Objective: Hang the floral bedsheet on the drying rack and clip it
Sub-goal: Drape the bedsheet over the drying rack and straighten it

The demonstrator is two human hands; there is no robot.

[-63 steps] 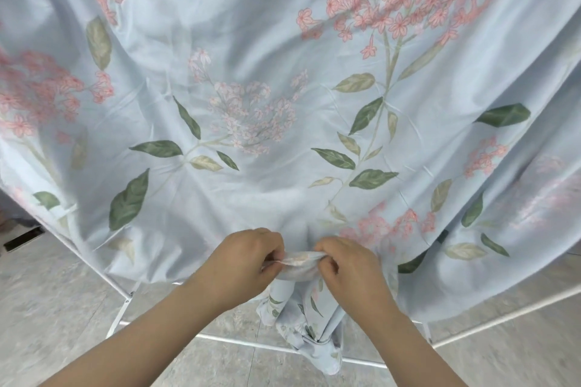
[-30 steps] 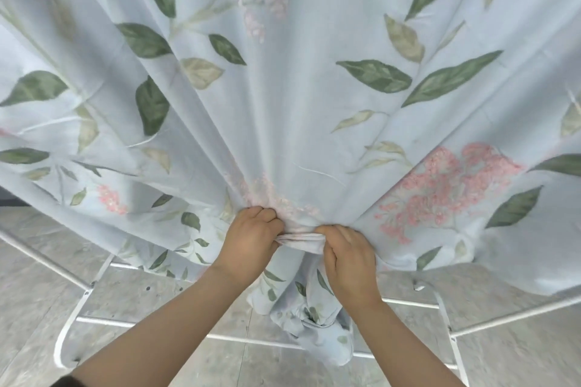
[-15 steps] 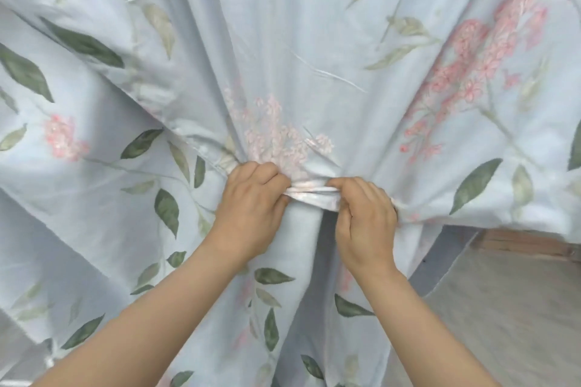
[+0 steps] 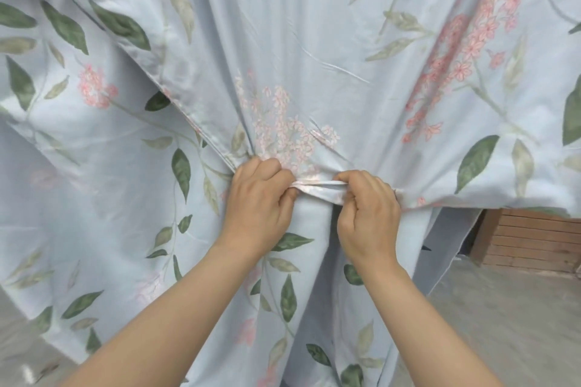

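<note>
**A:** Bedsheet point(image 4: 314, 41) first: where is it?

**B:** It hangs like a curtain right in front of the person and fills nearly the whole view. It is pale blue, printed with green leaves and pink flower clusters. Its top runs out past the upper edge, so I cannot tell what carries it.

**A:** And the hands?

**B:** Both are clamped on the cloth. The left hand point(image 4: 257, 198) has its fingers curled over a gathered bunch of folds, with its back toward the camera. The right hand point(image 4: 367, 217) is just beside it and pinches the hem point(image 4: 314, 187), fingers hooked over the top.

**A:** Do the hands touch?

**B:** No, they are near each other but apart. A short strip of the hem is pulled taut between them, level with the knuckles.

**A:** How does the cloth fall around the grip?

**B:** Pleats fan upward from the two hands. On the left, an upper layer comes down on a slant, and its edge runs to the left hand. To the right of the right hand, the hem carries on roughly level. Below the hands, another layer drops straight down between the forearms and out of the bottom of the view.

**A:** Anything besides the sheet?

**B:** A grey floor point(image 4: 503, 324) shows at the lower right, and a little of it at the lower left. Brown slats point(image 4: 531, 239) stand on the floor at the right, just under the hem.
</note>
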